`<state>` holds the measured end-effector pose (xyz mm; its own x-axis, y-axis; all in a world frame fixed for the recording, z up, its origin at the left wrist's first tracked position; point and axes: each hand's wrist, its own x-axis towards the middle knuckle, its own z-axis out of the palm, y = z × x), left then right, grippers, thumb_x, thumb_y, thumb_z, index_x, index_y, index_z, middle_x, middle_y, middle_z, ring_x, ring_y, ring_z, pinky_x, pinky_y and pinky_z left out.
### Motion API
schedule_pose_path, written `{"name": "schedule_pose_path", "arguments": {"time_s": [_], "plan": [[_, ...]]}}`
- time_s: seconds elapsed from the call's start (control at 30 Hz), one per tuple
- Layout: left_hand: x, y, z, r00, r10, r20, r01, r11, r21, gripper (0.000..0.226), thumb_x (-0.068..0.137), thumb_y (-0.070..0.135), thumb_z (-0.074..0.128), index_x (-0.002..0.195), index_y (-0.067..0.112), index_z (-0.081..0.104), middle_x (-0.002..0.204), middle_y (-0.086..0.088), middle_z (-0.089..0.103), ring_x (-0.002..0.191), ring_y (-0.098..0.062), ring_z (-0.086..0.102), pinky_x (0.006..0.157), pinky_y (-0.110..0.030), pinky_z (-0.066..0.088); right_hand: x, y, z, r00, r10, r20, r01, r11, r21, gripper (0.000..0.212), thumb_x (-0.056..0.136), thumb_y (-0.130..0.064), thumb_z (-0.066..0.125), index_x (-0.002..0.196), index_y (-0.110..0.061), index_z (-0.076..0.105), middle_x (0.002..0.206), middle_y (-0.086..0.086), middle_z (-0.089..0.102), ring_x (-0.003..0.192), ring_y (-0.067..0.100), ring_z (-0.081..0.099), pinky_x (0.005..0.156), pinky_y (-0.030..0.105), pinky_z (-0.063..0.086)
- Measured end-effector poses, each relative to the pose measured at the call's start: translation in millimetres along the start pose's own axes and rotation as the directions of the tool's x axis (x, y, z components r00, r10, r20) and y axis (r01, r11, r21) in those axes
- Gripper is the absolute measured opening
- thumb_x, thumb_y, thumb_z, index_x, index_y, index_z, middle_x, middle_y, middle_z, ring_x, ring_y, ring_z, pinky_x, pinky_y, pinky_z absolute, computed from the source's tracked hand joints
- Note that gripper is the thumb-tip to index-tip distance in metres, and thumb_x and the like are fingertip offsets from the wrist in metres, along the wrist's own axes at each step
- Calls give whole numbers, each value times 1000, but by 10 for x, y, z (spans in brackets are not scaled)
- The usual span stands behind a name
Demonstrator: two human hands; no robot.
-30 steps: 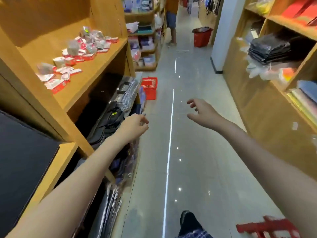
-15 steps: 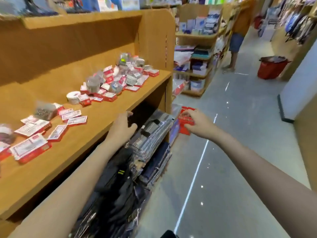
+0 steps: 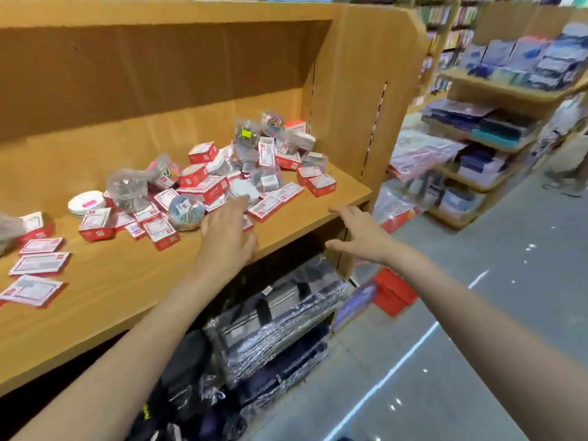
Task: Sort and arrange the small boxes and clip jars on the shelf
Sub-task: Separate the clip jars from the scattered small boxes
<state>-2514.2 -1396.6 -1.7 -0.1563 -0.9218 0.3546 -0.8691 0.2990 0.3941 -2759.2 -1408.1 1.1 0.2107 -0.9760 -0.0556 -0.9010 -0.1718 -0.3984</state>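
While boxes (image 3: 203,186) and jars (image 3: 127,189) lie heaped on the shelf (image 3: 302,211), the left hand (image 3: 227,230) reaches over them, fingers straight. Right hand (image 3: 359,233) hovers spread near the shelf's right edge, holding nothing.

Box labels (image 3: 208,190) too blurred to read; left hand (image 3: 227,237) hides boxes beneath; leftmost jar (image 3: 8,229) cut off.
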Motion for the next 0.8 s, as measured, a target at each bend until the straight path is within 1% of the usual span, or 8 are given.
{"name": "schedule_pose_path", "arguments": {"time_s": [0.13, 0.23, 0.33, 0.43, 0.53, 0.63, 0.73, 0.8], "plan": [[317, 116, 207, 998, -67, 7, 66, 991, 113, 54, 89, 25, 47, 139, 12, 35, 146, -11, 33, 137, -30, 20, 109, -50, 15, 658, 301, -226, 995, -98, -1, 98, 990, -97, 71, 86, -40, 59, 144, -24, 24, 153, 14, 16, 140, 33, 14, 114, 42, 16], [463, 81, 256, 993, -115, -11, 115, 976, 183, 63, 80, 42, 35, 134, 12, 43, 146, -10, 35, 135, -34, 21, 105, -52, 18, 1127, 318, -237, 983, -181, 18, 181, 969, -165, 70, 85, -48, 57, 144, -32, 23, 156, 7, 7, 141, 33, 8, 114, 48, 14], [619, -66, 319, 983, -182, 7, 177, 964, 200, 69, 82, 46, 49, 141, 14, 32, 150, -4, 29, 139, -28, 17, 109, -48, 12, 1536, 251, -168, 946, -297, 133, 322, 913, -252, 68, 88, -44, 54, 145, -32, 18, 157, 1, 2, 143, 28, 1, 114, 53, 9], [702, -192, 349, 977, -211, -5, 210, 970, 126, 79, 80, 41, 64, 143, 15, 25, 146, -5, 35, 135, -24, 28, 110, -39, 12, 1752, 296, -88, 916, -380, 129, 402, 877, -265, 58, 92, -24, 49, 144, -23, 22, 154, 1, 18, 141, 20, 14, 113, 49, 12], [753, -237, 385, 967, -246, -70, 252, 964, 90, 83, 76, 39, 70, 142, 13, 26, 140, -6, 42, 127, -27, 38, 105, -38, 21, 1863, 402, -89, 914, -398, 82, 406, 879, -249, 55, 93, -13, 44, 143, -20, 24, 151, 0, 26, 138, 19, 21, 112, 45, 16], [862, -275, 426, 945, -301, -125, 315, 944, 103, 87, 74, 42, 72, 142, 12, 27, 132, -7, 48, 121, -27, 41, 98, -37, 22, 1975, 300, -159, 910, -413, 24, 410, 892, -192, 61, 89, -22, 53, 143, -19, 24, 145, 2, 33, 134, 21, 28, 110, 44, 14], [898, -280, 440, 933, -332, -135, 346, 933, 94, 88, 72, 46, 71, 142, 15, 27, 132, -3, 49, 121, -24, 39, 93, -33, 18, 2114, 34, -176, 845, -534, -8, 534, 845, -32, 69, 84, -30, 62, 142, -14, 28, 141, 7, 40, 131, 24, 34, 107, 39, 25], [889, -278, 437, 928, -338, -157, 352, 933, 72, 88, 70, 45, 73, 140, 15, 30, 130, -2, 51, 120, -22, 41, 93, -32, 19, 2159, -105, -121, 815, -579, 22, 579, 815, -27, 69, 84, -33, 62, 142, -15, 29, 141, 5, 40, 131, 22, 32, 106, 36, 26]]}}
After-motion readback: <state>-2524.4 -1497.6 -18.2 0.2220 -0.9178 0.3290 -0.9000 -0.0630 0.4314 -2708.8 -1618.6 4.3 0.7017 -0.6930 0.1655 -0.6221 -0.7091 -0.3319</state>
